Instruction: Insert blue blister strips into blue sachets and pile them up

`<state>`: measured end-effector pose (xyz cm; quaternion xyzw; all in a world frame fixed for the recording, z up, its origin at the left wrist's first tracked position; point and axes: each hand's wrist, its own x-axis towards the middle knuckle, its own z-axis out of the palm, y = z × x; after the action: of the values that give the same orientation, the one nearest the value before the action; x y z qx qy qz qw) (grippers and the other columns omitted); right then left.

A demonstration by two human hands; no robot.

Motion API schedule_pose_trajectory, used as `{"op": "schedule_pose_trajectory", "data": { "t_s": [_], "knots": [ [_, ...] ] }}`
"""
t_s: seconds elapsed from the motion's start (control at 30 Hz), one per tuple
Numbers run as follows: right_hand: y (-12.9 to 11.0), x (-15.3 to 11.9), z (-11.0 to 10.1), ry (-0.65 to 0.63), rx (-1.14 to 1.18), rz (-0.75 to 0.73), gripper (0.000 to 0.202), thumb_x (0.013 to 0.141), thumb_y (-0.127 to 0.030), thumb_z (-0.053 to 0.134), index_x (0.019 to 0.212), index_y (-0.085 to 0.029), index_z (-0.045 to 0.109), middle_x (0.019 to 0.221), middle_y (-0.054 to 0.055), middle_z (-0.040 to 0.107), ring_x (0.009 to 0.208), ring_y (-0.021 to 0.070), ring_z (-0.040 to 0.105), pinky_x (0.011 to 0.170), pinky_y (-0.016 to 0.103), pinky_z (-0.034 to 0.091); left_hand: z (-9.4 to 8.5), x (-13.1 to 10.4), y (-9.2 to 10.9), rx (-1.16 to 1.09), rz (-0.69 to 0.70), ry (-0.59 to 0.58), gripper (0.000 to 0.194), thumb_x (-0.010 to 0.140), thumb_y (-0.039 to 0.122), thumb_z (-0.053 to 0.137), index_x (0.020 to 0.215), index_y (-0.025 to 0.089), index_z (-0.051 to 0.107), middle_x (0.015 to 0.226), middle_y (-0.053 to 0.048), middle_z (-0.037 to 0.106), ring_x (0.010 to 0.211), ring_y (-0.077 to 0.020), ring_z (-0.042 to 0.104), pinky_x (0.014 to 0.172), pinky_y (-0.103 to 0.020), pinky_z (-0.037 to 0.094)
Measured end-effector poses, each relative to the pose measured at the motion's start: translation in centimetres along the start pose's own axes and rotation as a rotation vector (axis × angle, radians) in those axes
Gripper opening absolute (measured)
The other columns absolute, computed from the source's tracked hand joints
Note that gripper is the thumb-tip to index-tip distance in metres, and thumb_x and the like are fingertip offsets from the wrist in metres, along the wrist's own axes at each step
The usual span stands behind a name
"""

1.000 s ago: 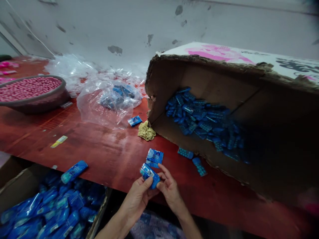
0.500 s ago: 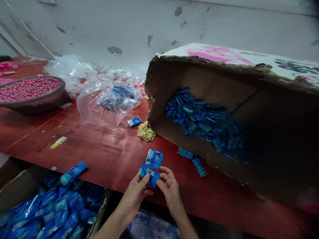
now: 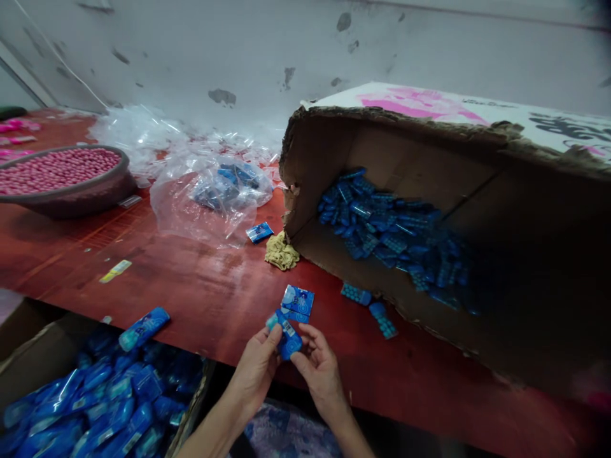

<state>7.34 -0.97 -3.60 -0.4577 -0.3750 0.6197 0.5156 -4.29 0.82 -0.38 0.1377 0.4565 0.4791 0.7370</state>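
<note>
Between my two hands is a small blue pack (image 3: pixel 289 341) with a barcode label, tilted, near the table's front edge. My left hand (image 3: pixel 256 362) is closed on its left end, thumb on top. The fingers of my right hand (image 3: pixel 321 367) pinch its lower right corner. Just beyond the pack, flat blue printed sleeves (image 3: pixel 298 302) lie on the red table (image 3: pixel 200 299). Two blue packs of round pieces, one (image 3: pixel 356 293) left of the other (image 3: pixel 382 319), lie to the right of my hands.
A torn cardboard box (image 3: pixel 310 242) on its side holds many blue packs. Below left, another box (image 3: pixel 195 401) is full of wrapped packs, one pack (image 3: pixel 144 328) lying at the table edge. A bowl (image 3: pixel 86 197) of pink balls, clear bags (image 3: pixel 172 216) and a yellow cloth (image 3: pixel 281 252) are behind.
The blue pack has turned clockwise in my hands, its right end now lower. My right hand has shifted slightly down and left with it.
</note>
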Motion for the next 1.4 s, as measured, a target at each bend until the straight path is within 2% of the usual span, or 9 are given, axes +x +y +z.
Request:
{"op": "schedule_pose_trajectory", "data": {
  "t_s": [0.1, 0.2, 0.33, 0.47, 0.7, 0.9, 1.07, 1.27, 1.4],
  "knots": [
    [-0.4, 0.2, -0.2, -0.053, 0.055, 0.009, 0.039, 0.07, -0.026, 0.066, 0.107, -0.022, 0.054, 0.084, 0.001, 0.065, 0.078, 0.0156, 0.06, 0.074, 0.029, 0.048, -0.5, 0.0, 0.5, 0.052, -0.041, -0.131, 0.027, 0.069, 0.033, 0.064, 0.086, 0.013, 0.068, 0.077, -0.009, 0.07, 0.07, -0.0172, 0.062, 0.07, -0.029, 0.044],
    [-0.5, 0.3, -0.4, -0.061, 0.049, 0.001, 0.041, 0.069, -0.025, 0.068, 0.108, -0.023, 0.054, 0.084, 0.001, 0.066, 0.077, 0.0157, 0.061, 0.072, 0.028, 0.048, -0.4, -0.1, 0.6, 0.064, -0.032, -0.144, 0.024, 0.069, 0.029, 0.064, 0.086, 0.013, 0.068, 0.077, -0.008, 0.07, 0.069, -0.0159, 0.062, 0.071, -0.028, 0.043],
    [-0.4, 0.3, -0.4, -0.067, -0.004, -0.041, 0.036, 0.072, -0.024, 0.064, 0.107, -0.024, 0.055, 0.101, 0.003, 0.064, 0.091, 0.0179, 0.059, 0.082, 0.031, 0.046, 0.4, -0.2, 0.0, 0.036, -0.007, -0.035, 0.02, 0.07, 0.029, 0.063, 0.081, 0.013, 0.068, 0.075, -0.006, 0.07, 0.066, -0.0137, 0.06, 0.068, -0.026, 0.044],
    [-0.5, 0.2, -0.1, -0.006, -0.006, -0.03, 0.035, 0.075, -0.026, 0.061, 0.108, -0.022, 0.053, 0.102, 0.004, 0.064, 0.093, 0.0186, 0.059, 0.086, 0.034, 0.045, 0.8, -0.3, -0.6, 0.011, 0.016, 0.087, 0.02, 0.065, 0.029, 0.068, 0.08, 0.015, 0.067, 0.074, -0.004, 0.069, 0.064, -0.0132, 0.06, 0.065, -0.025, 0.044],
    [-1.1, 0.2, -0.6, -0.077, 0.053, -0.013, 0.024, 0.074, -0.027, 0.061, 0.096, -0.02, 0.054, 0.09, 0.003, 0.064, 0.081, 0.016, 0.059, 0.073, 0.028, 0.047, -0.2, 0.2, 0.3, 0.021, -0.049, -0.074, 0.019, 0.07, 0.035, 0.062, 0.08, 0.019, 0.066, 0.072, -0.002, 0.067, 0.062, -0.0121, 0.058, 0.062, -0.025, 0.045],
    [-0.1, 0.2, -0.5, -0.071, 0.169, 0.107, 0.022, 0.077, -0.029, 0.058, 0.097, -0.021, 0.052, 0.081, 0.0, 0.059, 0.062, 0.0097, 0.054, 0.053, 0.02, 0.047, -0.3, 1.0, -0.1, 0.141, 0.151, 0.113, 0.035, 0.065, 0.033, 0.067, 0.096, 0.018, 0.064, 0.074, -0.001, 0.067, 0.063, -0.0133, 0.058, 0.062, -0.026, 0.046],
    [-0.3, -0.2, 0.4, -0.065, 0.218, 0.178, 0.034, 0.074, -0.037, 0.062, 0.101, -0.023, 0.048, 0.074, -0.003, 0.054, 0.048, 0.0067, 0.05, 0.041, 0.02, 0.048, -0.7, 1.1, -0.1, 0.311, 0.266, 0.154, 0.031, 0.064, 0.037, 0.066, 0.087, 0.016, 0.068, 0.068, -0.001, 0.067, 0.058, -0.0139, 0.056, 0.059, -0.024, 0.044],
    [0.1, -0.3, 0.3, -0.06, 0.228, 0.175, 0.037, 0.072, -0.035, 0.065, 0.103, -0.023, 0.049, 0.075, -0.003, 0.057, 0.049, 0.0059, 0.052, 0.045, 0.02, 0.051, -0.8, 1.1, 0.0, 0.31, 0.258, 0.119, 0.026, 0.066, 0.034, 0.065, 0.086, 0.017, 0.065, 0.066, 0.001, 0.064, 0.055, -0.011, 0.053, 0.057, -0.022, 0.042],
    [0.5, 0.1, -0.2, -0.097, 0.234, 0.107, 0.036, 0.07, -0.033, 0.068, 0.101, -0.022, 0.052, 0.078, -0.002, 0.059, 0.046, 0.0046, 0.05, 0.044, 0.019, 0.05, -0.4, 0.7, 0.2, 0.077, 0.027, -0.09, 0.025, 0.071, 0.035, 0.061, 0.084, 0.014, 0.062, 0.066, -0.002, 0.062, 0.053, -0.0116, 0.053, 0.053, -0.025, 0.044]
  ]
}}
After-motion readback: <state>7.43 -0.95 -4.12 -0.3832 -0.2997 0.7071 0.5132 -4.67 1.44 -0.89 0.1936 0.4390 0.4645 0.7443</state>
